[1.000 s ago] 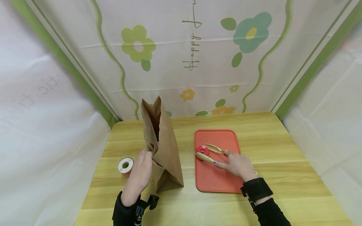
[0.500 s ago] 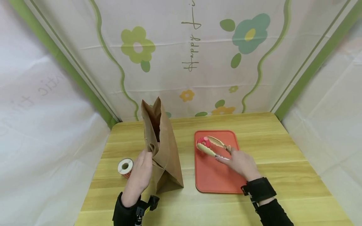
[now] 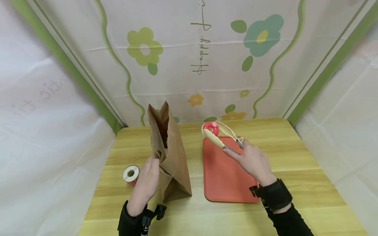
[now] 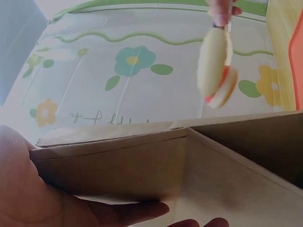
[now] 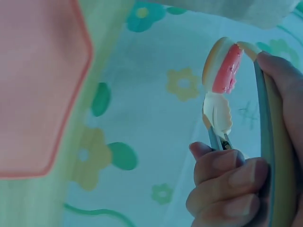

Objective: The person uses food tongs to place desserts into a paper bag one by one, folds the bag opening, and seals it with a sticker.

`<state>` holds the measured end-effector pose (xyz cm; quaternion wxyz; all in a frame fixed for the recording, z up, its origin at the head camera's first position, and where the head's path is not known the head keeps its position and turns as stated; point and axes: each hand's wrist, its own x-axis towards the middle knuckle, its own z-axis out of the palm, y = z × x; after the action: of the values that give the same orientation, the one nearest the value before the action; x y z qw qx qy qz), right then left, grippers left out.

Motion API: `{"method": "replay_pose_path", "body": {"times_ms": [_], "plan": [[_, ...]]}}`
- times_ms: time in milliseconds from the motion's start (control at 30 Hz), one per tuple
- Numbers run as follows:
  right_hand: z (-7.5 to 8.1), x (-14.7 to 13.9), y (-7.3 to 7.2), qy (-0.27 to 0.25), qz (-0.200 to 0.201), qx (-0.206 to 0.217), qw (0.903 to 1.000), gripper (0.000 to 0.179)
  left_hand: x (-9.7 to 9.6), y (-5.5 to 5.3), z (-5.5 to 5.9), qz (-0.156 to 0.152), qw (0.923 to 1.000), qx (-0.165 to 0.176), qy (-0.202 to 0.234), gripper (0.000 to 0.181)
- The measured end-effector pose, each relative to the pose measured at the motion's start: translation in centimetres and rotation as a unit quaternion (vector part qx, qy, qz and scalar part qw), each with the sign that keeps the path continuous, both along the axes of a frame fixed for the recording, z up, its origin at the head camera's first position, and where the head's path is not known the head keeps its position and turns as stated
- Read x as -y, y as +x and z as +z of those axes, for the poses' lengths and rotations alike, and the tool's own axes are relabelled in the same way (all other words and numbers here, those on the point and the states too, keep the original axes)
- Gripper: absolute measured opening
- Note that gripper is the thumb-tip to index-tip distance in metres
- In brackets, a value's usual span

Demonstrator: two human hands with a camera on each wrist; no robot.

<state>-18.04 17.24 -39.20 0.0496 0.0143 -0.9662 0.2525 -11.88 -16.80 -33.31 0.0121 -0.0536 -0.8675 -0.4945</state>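
Observation:
In the head view, my right hand grips a pair of tongs with cream-coloured scalloped tips. Between the tips sits a small pink-topped donut, raised above the far edge of the red tray. The right wrist view gives its side: pink icing over a pale and tan base. A brown paper bag stands upright left of the tray, its mouth open. My left hand holds the bag's left side near the rim, and in the left wrist view its fingers lie along the bag wall.
A roll with a white top stands on the wooden table just left of my left hand. White flower-printed cloth rises behind the table's back edge and on both sides.
My right hand has lifted the donut in the tongs from the tray, up and toward the back. The left hand and the bag have stayed in place.

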Motion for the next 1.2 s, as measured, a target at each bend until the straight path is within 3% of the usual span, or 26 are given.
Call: {"method": "replay_pose_path", "body": {"times_ms": [200,567,800,1200], "plan": [[2.1,0.9,0.1,-0.009,-0.002,-0.018,0.9998,0.093,0.1,0.1,0.1,0.009,0.9999,0.014,-0.002,0.052],[5.0,2.3,-0.1,-0.016,-0.002,-0.041,0.999,0.077,0.0,0.2,0.1,0.007,0.9999,0.011,0.009,0.053],[6.9,3.4,0.1,-0.019,0.005,-0.05,0.9986,0.077,0.1,0.3,0.0,0.003,0.9997,0.021,0.016,0.058],[8.7,4.7,0.3,-0.014,0.026,-0.073,0.9969,0.076,0.1,0.3,0.1,0.009,0.9995,0.027,0.008,0.056]]}}
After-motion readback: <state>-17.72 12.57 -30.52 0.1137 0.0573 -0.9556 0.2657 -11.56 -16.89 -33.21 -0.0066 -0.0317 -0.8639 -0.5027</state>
